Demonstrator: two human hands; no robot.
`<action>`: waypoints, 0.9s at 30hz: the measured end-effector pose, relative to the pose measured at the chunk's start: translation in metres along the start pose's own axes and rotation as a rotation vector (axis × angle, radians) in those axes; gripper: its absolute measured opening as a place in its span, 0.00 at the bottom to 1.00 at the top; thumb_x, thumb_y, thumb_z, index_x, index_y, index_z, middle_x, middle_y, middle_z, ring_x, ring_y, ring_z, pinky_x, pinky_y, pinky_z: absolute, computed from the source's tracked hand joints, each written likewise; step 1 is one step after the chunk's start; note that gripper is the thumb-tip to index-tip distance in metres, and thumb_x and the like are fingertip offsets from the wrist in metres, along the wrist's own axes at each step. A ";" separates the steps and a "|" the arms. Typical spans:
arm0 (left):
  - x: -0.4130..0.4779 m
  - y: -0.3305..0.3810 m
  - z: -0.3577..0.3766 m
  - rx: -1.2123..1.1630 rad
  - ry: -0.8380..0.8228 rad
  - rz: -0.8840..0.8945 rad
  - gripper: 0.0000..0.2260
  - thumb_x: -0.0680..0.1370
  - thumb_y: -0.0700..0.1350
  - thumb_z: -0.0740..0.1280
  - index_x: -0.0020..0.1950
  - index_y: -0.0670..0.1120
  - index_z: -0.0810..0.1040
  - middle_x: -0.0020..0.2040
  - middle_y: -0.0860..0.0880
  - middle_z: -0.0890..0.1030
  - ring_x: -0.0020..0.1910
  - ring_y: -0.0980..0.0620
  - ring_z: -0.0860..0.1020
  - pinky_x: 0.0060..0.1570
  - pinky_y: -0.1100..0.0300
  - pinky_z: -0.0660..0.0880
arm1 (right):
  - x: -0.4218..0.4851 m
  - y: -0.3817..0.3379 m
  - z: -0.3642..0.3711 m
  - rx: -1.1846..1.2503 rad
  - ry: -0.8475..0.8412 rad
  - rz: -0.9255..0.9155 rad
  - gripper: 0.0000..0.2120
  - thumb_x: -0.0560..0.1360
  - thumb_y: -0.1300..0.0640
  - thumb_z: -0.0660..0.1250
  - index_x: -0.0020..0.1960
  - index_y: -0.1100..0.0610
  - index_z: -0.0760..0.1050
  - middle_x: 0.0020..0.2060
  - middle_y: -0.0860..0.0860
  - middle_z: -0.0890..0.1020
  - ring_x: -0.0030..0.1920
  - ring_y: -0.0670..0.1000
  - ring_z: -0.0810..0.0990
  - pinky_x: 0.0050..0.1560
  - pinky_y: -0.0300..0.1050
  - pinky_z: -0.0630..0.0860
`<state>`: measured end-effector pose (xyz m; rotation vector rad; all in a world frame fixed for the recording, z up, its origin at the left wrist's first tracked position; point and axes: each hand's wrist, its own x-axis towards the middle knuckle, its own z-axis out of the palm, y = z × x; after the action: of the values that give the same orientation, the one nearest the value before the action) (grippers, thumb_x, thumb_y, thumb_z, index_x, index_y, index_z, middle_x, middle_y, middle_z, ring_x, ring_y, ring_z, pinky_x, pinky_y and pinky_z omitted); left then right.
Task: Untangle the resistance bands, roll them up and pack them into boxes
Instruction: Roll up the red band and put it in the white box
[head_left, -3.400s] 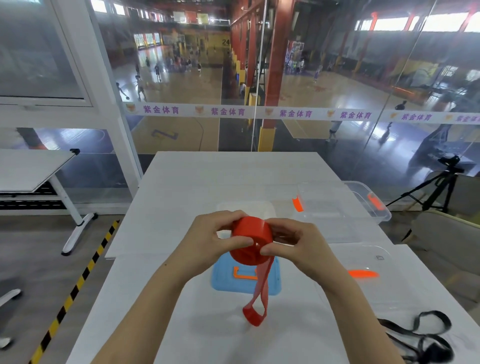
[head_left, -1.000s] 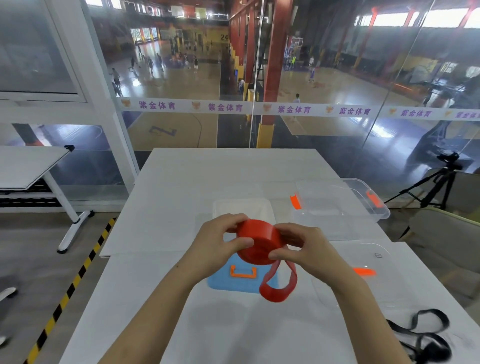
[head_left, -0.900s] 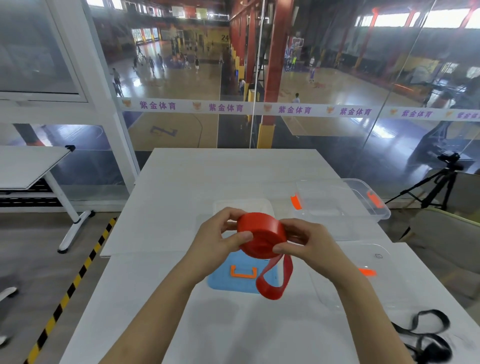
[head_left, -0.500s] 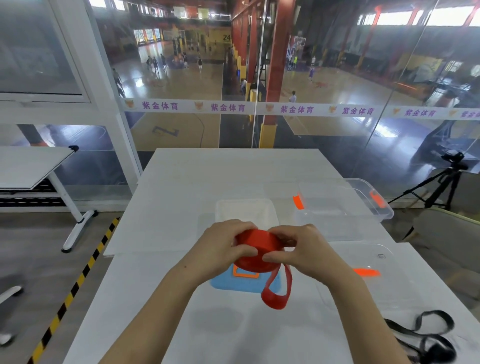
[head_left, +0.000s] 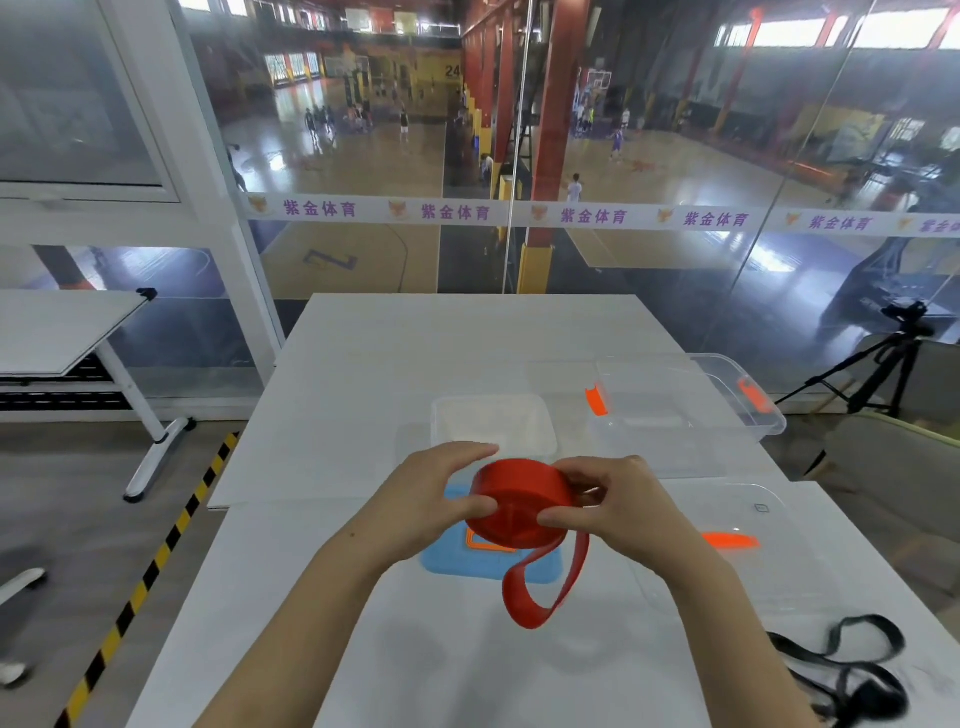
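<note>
Head view: above the white worktop, the left hand and right hand pinch a rolled red band between thumbs and fingers, its loose loop hanging over a blue lid. A tangled black band lies near the right edge.

We see bright, even daylight on the white matte table (soft shadows only), glare on the glass wall, and curved, slightly blurred edges.

glass wall overlooking basketball courts
</note>
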<state>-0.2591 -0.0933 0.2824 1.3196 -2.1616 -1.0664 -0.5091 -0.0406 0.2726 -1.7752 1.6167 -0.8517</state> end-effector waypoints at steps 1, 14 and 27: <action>-0.001 0.004 0.001 0.037 -0.021 0.010 0.28 0.75 0.55 0.76 0.74 0.62 0.73 0.73 0.60 0.75 0.71 0.58 0.73 0.73 0.53 0.72 | 0.000 -0.002 0.001 -0.051 -0.015 -0.017 0.17 0.68 0.48 0.83 0.56 0.46 0.86 0.44 0.42 0.89 0.48 0.45 0.86 0.55 0.43 0.84; -0.003 0.005 0.013 -0.510 0.110 0.024 0.11 0.79 0.42 0.73 0.59 0.54 0.83 0.54 0.50 0.86 0.57 0.49 0.84 0.48 0.56 0.84 | -0.010 0.005 0.003 0.438 0.181 -0.048 0.17 0.68 0.67 0.82 0.50 0.50 0.85 0.49 0.52 0.88 0.53 0.54 0.88 0.57 0.49 0.85; 0.003 0.018 0.016 -0.187 -0.022 0.046 0.15 0.73 0.50 0.78 0.59 0.60 0.84 0.53 0.61 0.86 0.56 0.62 0.81 0.57 0.61 0.79 | -0.014 0.004 0.005 0.362 0.149 -0.069 0.12 0.66 0.61 0.85 0.45 0.50 0.87 0.50 0.45 0.90 0.53 0.49 0.88 0.57 0.41 0.83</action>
<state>-0.2813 -0.0847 0.2860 1.1735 -2.0412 -1.2360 -0.5085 -0.0268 0.2651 -1.5482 1.3884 -1.2473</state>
